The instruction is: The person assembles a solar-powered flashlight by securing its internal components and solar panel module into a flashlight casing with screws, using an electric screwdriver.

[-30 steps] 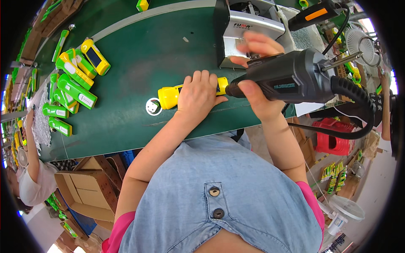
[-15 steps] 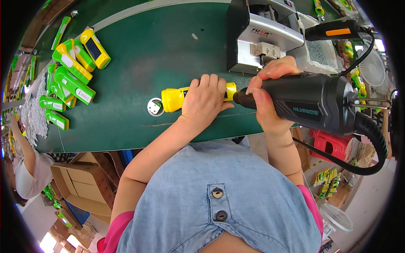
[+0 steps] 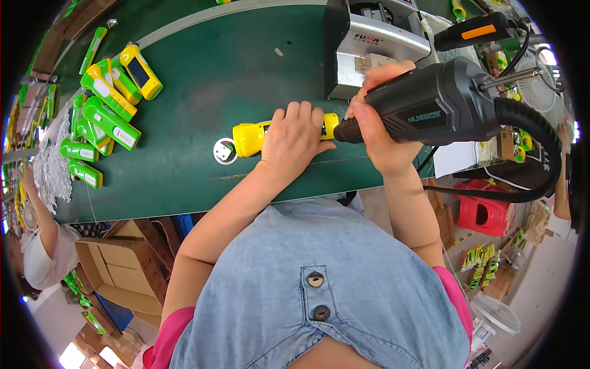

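Note:
A yellow flashlight [image 3: 247, 139] lies on its side on the green table, its wide head toward the left. My left hand [image 3: 292, 136] is closed over its middle and hides part of the body. In my right hand [image 3: 382, 132] is a bulky black corded electric screwdriver [image 3: 430, 107], held almost level. Its tapered nose [image 3: 348, 131] meets the flashlight's right-hand end; the bit's tip cannot be made out. Just left of the flashlight head sits a small round white part [image 3: 225, 151] with dark holes and a bit of green in it.
Several green and yellow flashlights [image 3: 111, 122] are heaped at the left. A silver and black screw feeder [image 3: 375, 46] stands at the back right, with another black tool [image 3: 474, 31] beside it. A thick cable [image 3: 544, 144] loops at the right. Cardboard boxes [image 3: 123, 267] stand below the table's left edge.
The screwdriver's rear end has swung up and toward the left, and its cable has shifted with it. A white sheet at the right has come into view. Both hands keep their hold.

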Motion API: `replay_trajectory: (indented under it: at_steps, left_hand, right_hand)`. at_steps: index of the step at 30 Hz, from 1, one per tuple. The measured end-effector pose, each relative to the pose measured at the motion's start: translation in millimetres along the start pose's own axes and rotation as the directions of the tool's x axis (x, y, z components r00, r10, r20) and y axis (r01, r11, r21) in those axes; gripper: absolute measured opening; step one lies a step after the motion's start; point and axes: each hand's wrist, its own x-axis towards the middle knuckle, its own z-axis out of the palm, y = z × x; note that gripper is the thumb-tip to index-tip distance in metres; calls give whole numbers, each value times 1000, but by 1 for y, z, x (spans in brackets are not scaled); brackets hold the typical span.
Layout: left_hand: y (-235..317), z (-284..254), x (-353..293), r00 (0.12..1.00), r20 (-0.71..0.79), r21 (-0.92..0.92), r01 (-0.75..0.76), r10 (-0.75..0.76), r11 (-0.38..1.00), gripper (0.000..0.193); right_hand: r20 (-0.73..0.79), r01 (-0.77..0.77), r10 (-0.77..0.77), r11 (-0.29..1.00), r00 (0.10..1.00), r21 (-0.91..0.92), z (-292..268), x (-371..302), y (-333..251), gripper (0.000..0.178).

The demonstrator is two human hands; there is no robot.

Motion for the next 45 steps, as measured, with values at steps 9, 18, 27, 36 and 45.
replay_trajectory:
  at_steps: [9,18,27,36,45]
  left_hand:
    - [-1,-6,0,999,-18,25,-40,40,999,48]
    - [-21,-24,20,968,242,-297,135,-63,945,50]
    - [4,-7,15,993,82,-30,-77,80,997,55]
    - [16,-24,14,985,-117,-406,-161,123,900,63]
    - [-47,-40,-32,1000,13,-222,13,-10,975,62]
  right_hand:
    - [-258,-58,112,976,960,208,12,-5,3,28]
    - [-419,249,-78,894,905,373,-49,38,-43,35]
    - [-513,330,-187,922,837,201,-67,34,-29,37]
    - [-444,357,-205,888,872,291,-57,53,-20,33]
    - [-420,279,-135,911,897,303,-57,56,-6,33]
